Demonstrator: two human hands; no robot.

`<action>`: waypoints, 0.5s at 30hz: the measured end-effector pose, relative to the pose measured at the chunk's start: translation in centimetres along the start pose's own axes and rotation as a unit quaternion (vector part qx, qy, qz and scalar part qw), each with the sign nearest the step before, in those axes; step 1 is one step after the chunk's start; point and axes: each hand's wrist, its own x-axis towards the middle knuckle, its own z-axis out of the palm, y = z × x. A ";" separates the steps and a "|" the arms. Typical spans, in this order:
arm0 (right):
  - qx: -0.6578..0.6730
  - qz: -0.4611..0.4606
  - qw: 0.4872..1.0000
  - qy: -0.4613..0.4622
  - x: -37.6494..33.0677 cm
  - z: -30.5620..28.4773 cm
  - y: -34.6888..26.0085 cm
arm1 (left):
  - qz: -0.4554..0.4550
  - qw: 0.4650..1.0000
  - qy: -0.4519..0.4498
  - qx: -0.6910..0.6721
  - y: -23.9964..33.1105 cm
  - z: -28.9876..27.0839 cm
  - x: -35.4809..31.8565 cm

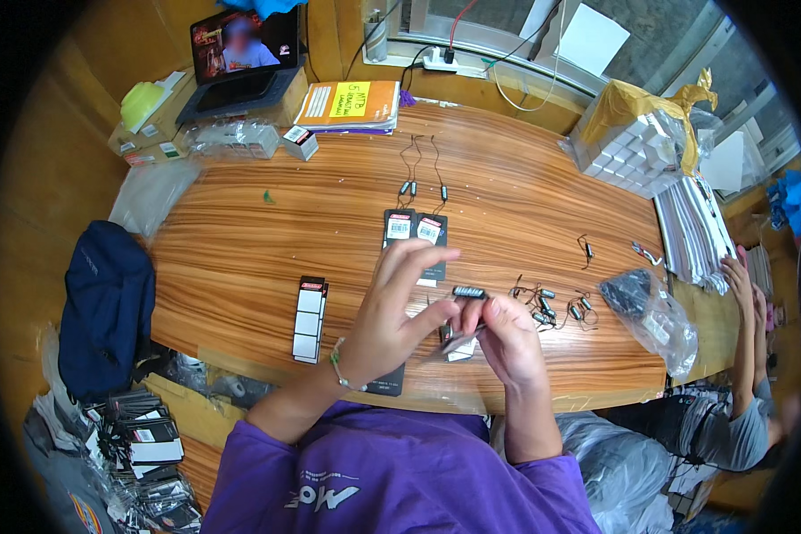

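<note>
hands: left [392,311] spread, right [505,334] pinching small cylinder [468,291] | clear bag [654,316]: dark parts

At the tabletop's [240,258] far left corner sits an open laptop [240,62], with an orange-covered book [349,105] beside it along the far edge. A stack of small white boxes in yellow wrapping [636,142] occupies the far right corner. A dark blue bag [107,303] hangs off the left edge. Another person's arm [743,329] rests at the right edge.
</note>
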 end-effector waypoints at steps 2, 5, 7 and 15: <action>0.024 -0.053 0.997 0.055 0.5 0.4 0.0 | 0.035 0.996 0.065 -0.047 0.1 0.7 -0.7; 0.027 -0.076 0.993 0.083 0.3 0.1 -0.4 | -0.016 0.995 0.029 -0.095 1.0 2.4 -1.2; -0.001 -0.096 0.991 0.092 0.5 0.3 -0.6 | -0.074 0.989 0.025 -0.126 1.1 3.0 -1.2; 0.087 -0.082 0.987 0.104 1.9 -1.6 -0.8 | -0.202 0.941 -0.014 -0.270 -0.4 2.4 -0.4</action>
